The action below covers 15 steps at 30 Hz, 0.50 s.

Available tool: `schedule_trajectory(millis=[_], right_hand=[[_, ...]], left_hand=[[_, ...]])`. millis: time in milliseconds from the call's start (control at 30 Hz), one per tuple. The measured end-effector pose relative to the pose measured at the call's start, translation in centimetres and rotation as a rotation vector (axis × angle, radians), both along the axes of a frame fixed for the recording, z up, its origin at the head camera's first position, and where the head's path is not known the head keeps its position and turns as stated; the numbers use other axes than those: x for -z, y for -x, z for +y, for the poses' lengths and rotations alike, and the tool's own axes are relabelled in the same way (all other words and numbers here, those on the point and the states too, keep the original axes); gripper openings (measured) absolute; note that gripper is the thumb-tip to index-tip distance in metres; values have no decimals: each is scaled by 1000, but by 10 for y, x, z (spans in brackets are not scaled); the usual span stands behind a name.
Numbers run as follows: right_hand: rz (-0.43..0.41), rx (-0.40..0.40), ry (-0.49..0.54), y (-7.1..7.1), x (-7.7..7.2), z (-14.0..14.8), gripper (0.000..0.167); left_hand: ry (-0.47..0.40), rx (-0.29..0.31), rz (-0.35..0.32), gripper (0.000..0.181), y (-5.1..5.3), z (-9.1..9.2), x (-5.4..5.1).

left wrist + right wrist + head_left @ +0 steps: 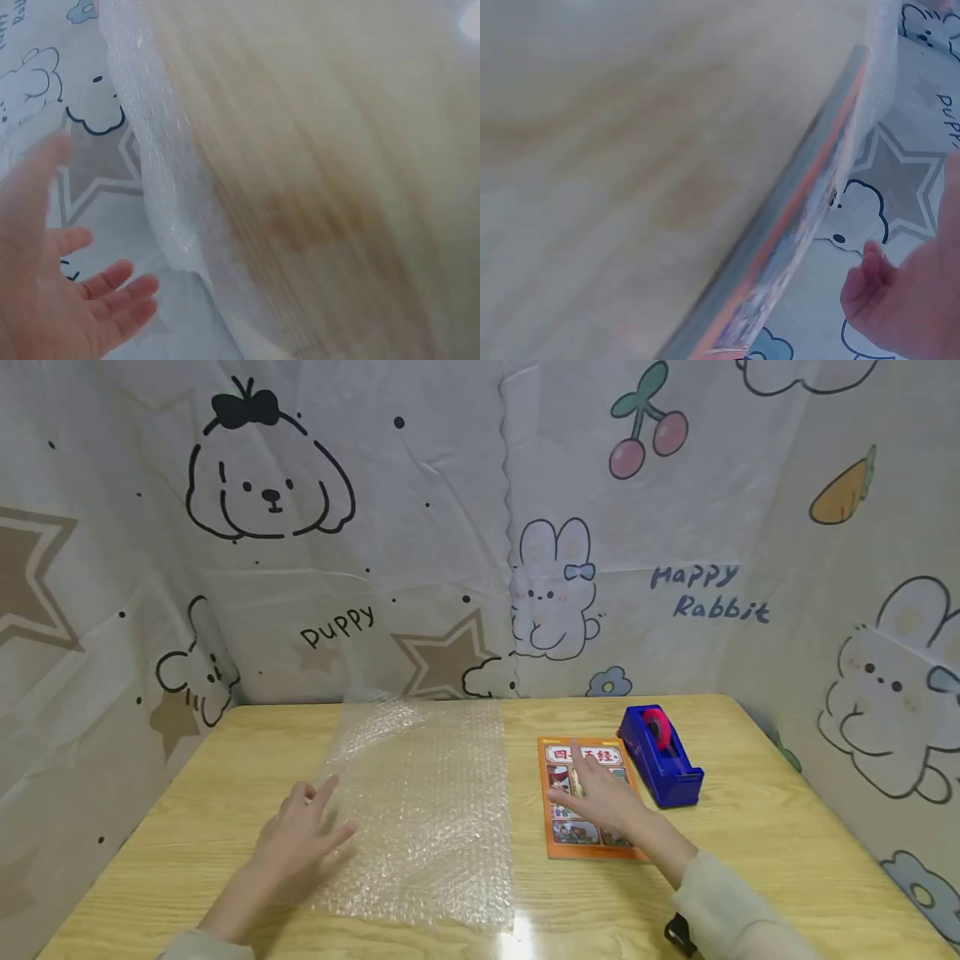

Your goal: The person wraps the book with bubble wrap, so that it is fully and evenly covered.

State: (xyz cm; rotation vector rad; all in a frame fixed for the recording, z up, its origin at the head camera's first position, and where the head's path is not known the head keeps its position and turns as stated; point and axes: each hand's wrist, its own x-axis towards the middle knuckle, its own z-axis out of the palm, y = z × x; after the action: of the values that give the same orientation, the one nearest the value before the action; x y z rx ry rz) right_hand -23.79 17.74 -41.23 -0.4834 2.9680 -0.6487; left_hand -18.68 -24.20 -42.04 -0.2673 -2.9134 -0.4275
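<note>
Flat beneath the right hand (pixel 603 793), on the table (pixel 202 810): an orange-bordered book (pixel 575 832), with pictures and a red-lettered title panel on its cover (partly hidden by fingers). From the right wrist view, seen nearly edge-on, with a gap between cover and hand. Right hand loose and ungrasping, index finger reaching forward, thumb out to the side. Just right of the left hand (pixel 296 831), spread flat: a clear sheet of bubble wrap (pixel 431 802), filling most of the space between both hands. Left hand likewise relaxed and unburdened, over the sheet's left edge, thumb and index apart. Just right of the right hand, beside the book: a blue tape dispenser (pixel 667 768) with a pinkish-red roll (pixel 658 728). Beyond both hands: a pale curtain (pixel 420 543) printed with puppies, rabbits and stars.
</note>
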Motion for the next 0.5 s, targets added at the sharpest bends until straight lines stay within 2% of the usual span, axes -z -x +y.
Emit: schedule_trajectory(millis=[200,333,500], right_hand=[[-30,-112,-42,11,2,-15,88],[-76,-143,-82,15,5,-26,89],[-113,-165,-74,20,3,-42,88]], left_hand=[[-6,-52,-131,64,-9,-13,-2],[-2,-96,-188,59,-13,-20,-5],[-13,-112,-256,59,-16,-28,-12]])
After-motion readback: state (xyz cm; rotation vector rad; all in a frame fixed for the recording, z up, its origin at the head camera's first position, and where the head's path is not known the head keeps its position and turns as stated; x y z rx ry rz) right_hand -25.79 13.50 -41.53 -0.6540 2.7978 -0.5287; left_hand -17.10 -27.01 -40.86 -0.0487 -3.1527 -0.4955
